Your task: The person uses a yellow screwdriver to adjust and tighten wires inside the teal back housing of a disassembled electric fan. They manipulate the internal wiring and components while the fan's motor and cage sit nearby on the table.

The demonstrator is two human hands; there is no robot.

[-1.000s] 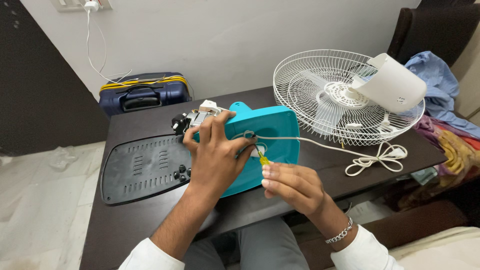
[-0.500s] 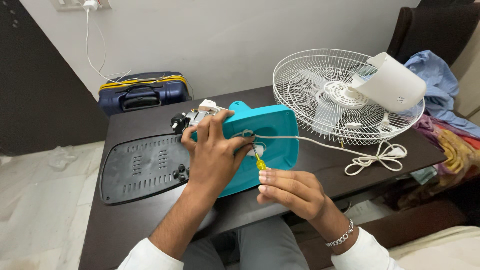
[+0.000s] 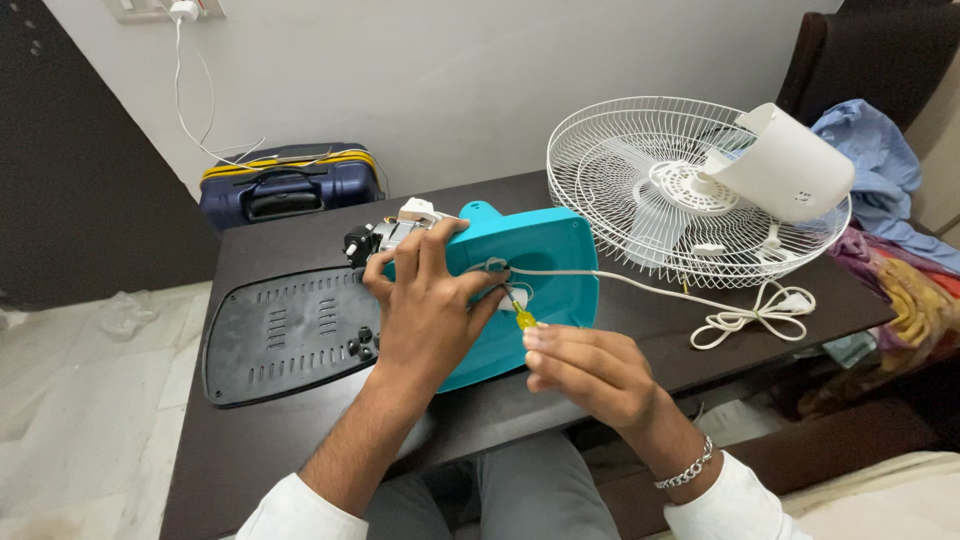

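Note:
A teal plastic fan base [image 3: 535, 262] lies on the dark table [image 3: 300, 450]. My left hand [image 3: 428, 310] presses down on its left part, fingers spread over it. My right hand [image 3: 590, 370] holds a small yellow-handled screwdriver [image 3: 519, 313] whose tip points at the spot where the white power cord [image 3: 640, 290] enters the base. A motor unit with wires [image 3: 385, 238] sits at the far end of the base, just beyond my left fingers.
A black slotted base plate [image 3: 285, 330] lies left of the teal part. A white fan grille with a white motor cover [image 3: 700, 190] rests at the right. The cord's coil and plug [image 3: 760, 312] lie near the table's right edge. A blue suitcase [image 3: 285, 185] stands behind.
My right hand has slid slightly down and right along the screwdriver. My left hand stays on the teal base.

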